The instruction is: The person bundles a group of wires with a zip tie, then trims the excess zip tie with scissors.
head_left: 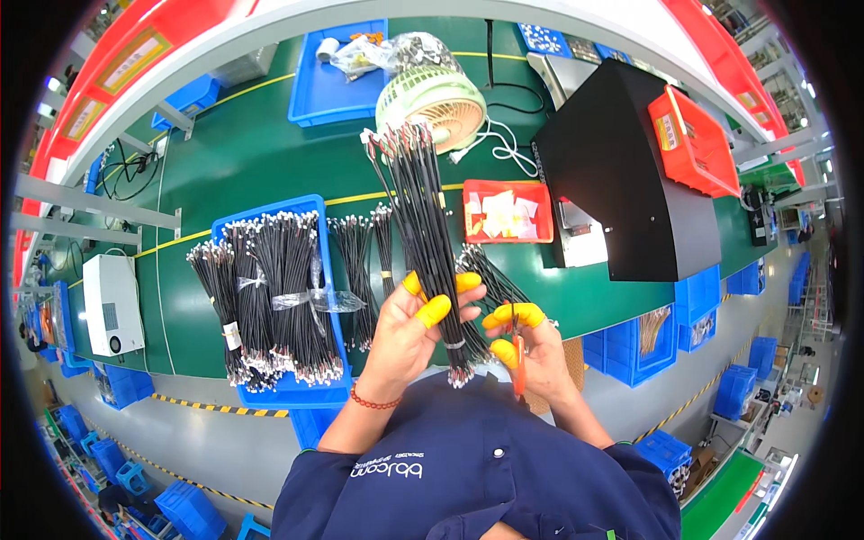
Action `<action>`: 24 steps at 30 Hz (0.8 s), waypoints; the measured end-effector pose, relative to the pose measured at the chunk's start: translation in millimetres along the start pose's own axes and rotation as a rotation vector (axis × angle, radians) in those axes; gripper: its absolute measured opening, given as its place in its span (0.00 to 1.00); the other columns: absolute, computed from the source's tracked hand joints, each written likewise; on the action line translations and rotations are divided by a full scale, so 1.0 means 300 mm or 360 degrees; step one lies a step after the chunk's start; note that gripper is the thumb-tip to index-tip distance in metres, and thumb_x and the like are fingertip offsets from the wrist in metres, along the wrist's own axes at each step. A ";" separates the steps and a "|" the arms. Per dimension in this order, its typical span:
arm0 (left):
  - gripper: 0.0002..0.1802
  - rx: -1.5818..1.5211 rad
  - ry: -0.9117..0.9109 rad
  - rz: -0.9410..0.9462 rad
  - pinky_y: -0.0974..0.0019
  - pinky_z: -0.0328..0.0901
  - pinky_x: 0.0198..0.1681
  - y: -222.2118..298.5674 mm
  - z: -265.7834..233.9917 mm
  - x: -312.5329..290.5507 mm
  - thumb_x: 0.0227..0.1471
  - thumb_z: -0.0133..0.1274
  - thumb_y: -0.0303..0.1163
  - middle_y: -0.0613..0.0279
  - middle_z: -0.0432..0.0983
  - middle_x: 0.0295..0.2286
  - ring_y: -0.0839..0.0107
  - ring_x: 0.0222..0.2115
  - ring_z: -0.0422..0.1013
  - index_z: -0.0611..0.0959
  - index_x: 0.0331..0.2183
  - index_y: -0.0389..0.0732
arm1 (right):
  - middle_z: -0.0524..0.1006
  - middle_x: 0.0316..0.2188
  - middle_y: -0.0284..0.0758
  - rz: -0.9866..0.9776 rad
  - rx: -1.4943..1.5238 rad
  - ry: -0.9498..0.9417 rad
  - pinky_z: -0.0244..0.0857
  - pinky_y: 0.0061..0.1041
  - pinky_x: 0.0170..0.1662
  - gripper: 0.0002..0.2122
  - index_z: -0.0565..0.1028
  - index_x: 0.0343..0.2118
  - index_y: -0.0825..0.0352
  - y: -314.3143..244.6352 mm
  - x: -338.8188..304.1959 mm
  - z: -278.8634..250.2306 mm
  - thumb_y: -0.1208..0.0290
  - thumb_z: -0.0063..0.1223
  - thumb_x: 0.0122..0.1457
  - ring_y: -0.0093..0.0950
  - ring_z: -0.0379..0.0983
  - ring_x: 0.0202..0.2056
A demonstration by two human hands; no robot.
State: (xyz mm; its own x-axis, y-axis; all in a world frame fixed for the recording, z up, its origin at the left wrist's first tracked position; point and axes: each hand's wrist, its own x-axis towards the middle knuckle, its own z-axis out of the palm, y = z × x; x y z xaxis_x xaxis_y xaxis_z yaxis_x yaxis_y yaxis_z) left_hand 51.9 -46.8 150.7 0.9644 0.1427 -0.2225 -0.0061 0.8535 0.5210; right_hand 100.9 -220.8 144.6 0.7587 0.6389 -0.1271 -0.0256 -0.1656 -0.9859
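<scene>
My left hand [405,326], with yellow finger cots on, is closed around a thick bundle of black cables [427,225]. The bundle stands nearly upright before me, white and red connector ends at the top and white ends below, with a pale tie near its lower end. Just right of it, my right hand [544,353], also in yellow finger cots, grips small scissors [519,371] with orange handles, dark blades pointing away from me. More black cables [493,272] lie on the green table behind my hands.
To the left, a blue tray [321,216] carries several tied cable bundles [283,297]. Smaller bundles [354,270] lie beside it. A green fan [441,99], a red bin [508,212] with paper slips and a large black box [630,171] stand behind. A white device [112,306] is at left.
</scene>
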 end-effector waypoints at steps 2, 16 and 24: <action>0.17 -0.0007 -0.0051 0.0005 0.62 0.64 0.42 0.011 0.006 -0.021 0.49 0.42 0.24 0.50 0.66 0.41 0.58 0.42 0.65 0.65 0.43 0.34 | 0.70 0.34 0.35 0.0057 0.0206 0.0008 0.63 0.21 0.38 0.16 0.64 0.39 0.69 -0.003 0.001 0.020 0.77 0.53 0.46 0.23 0.68 0.34; 0.17 -0.0321 -0.0366 -0.0130 0.77 0.51 0.12 0.051 -0.051 -0.100 0.50 0.43 0.38 0.64 0.60 0.19 0.77 0.14 0.55 0.68 0.39 0.38 | 0.70 0.35 0.38 0.0071 0.0394 -0.0016 0.63 0.23 0.39 0.16 0.63 0.39 0.69 -0.036 -0.012 0.092 0.77 0.53 0.47 0.24 0.68 0.34; 0.16 -0.0104 -0.0231 0.0004 0.74 0.54 0.15 0.060 -0.041 -0.112 0.50 0.41 0.39 0.61 0.62 0.19 0.74 0.16 0.58 0.69 0.37 0.37 | 0.71 0.33 0.38 -0.0116 0.0465 0.0220 0.61 0.23 0.39 0.15 0.64 0.37 0.68 -0.103 0.017 0.123 0.78 0.53 0.45 0.23 0.68 0.32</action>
State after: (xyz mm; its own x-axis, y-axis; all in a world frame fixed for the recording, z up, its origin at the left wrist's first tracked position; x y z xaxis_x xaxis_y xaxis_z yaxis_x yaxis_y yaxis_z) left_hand 16.3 -29.9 157.3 0.9924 0.0748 -0.0974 -0.0210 0.8847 0.4657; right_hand 81.5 -184.7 170.4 0.8460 0.5300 -0.0584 -0.1383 0.1122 -0.9840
